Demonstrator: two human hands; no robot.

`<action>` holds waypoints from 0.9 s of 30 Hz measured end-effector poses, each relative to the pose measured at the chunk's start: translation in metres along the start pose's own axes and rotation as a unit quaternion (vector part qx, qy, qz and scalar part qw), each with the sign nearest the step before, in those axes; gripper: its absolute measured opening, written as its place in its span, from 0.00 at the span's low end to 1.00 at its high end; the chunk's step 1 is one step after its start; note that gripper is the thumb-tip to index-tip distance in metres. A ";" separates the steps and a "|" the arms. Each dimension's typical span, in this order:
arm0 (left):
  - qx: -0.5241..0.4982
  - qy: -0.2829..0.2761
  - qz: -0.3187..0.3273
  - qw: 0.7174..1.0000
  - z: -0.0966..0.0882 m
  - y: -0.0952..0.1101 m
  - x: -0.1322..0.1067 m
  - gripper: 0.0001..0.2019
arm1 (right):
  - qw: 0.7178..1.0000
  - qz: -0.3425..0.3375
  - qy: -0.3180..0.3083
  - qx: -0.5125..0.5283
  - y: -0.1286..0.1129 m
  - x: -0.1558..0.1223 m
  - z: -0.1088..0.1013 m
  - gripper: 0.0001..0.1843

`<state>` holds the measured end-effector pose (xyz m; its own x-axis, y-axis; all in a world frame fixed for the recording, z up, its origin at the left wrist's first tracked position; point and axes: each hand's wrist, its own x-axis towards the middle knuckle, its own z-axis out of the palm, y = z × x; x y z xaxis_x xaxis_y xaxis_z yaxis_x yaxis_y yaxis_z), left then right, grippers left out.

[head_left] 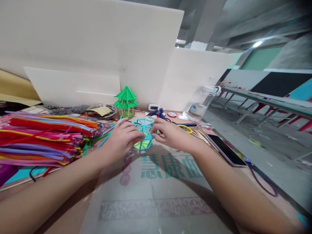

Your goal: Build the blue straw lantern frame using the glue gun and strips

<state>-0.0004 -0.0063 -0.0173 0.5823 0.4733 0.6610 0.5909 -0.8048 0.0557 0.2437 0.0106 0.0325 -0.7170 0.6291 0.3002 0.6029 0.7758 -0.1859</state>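
Note:
Both hands are at a blue spoked frame (pixel 140 122), wheel-like, which looks made of pipe cleaners. My left hand (pixel 125 135) pinches its left side with thumb and fingers. At the right edge, the fingers of my right hand (pixel 165 132) are closed on the same frame. A yellow-green many-sided piece (pixel 143 145) with blue lines shows just below the fingertips; whether it is joined to the frame I cannot tell. Behind stands a small green two-tiered pavilion (pixel 126 100) on thin wooden posts.
Bundles of coloured pipe cleaners (pixel 41 136) fill the left side. A metal bowl (pixel 113 112), a blue glue gun (pixel 158 112), a small digital clock (pixel 153 107) and a plastic jug (pixel 201 103) stand behind. At right lie thin sticks (pixel 202 137) and a phone (pixel 226 150).

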 end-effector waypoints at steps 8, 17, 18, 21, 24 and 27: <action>0.007 0.009 0.032 0.999 -0.001 0.007 0.000 0.07 | 0.998 0.008 -0.047 -0.032 -0.017 -0.004 -0.015 0.05; 0.013 0.011 0.022 1.000 -0.002 0.006 0.000 0.07 | 0.998 -0.001 -0.019 -0.055 -0.012 0.001 -0.004 0.04; 0.014 0.008 0.020 1.000 -0.003 0.006 0.000 0.07 | 0.998 -0.004 -0.004 -0.058 -0.010 0.001 -0.002 0.04; 0.020 0.002 0.000 1.000 -0.008 0.005 0.005 0.07 | 0.995 -0.011 0.054 -0.086 -0.010 0.003 0.003 0.05; 0.034 0.023 -0.027 0.999 -0.013 0.009 0.016 0.14 | 0.983 -0.046 0.112 -0.142 -0.015 0.004 0.004 0.05; 0.036 0.043 -0.033 0.998 -0.015 0.018 0.028 0.13 | 0.967 -0.081 0.158 -0.182 -0.021 0.004 0.002 0.06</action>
<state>0.0177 -0.0128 0.0137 0.4926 0.4903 0.7190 0.6676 -0.7429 0.0493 0.2275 -0.0027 0.0356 -0.7042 0.4102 0.5795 0.6163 0.7584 0.2122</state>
